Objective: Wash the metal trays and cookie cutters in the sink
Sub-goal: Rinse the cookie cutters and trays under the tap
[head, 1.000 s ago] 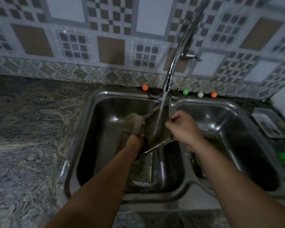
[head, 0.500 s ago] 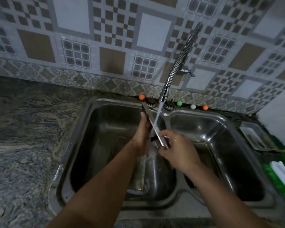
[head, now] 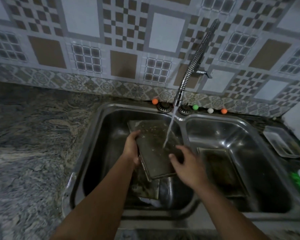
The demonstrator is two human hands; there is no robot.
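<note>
Two hands (left (head: pixel 131 149), right (head: pixel 185 161)), tray (head: pixel 154 153) between

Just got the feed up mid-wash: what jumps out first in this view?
A dark metal tray held tilted under the running water stream over the left basin, the left hand gripping its left edge and the right hand touching its right side. Another tray lies in the right basin of the steel sink. Small coloured balls line the ledge behind the sink, beside the coiled faucet.
</note>
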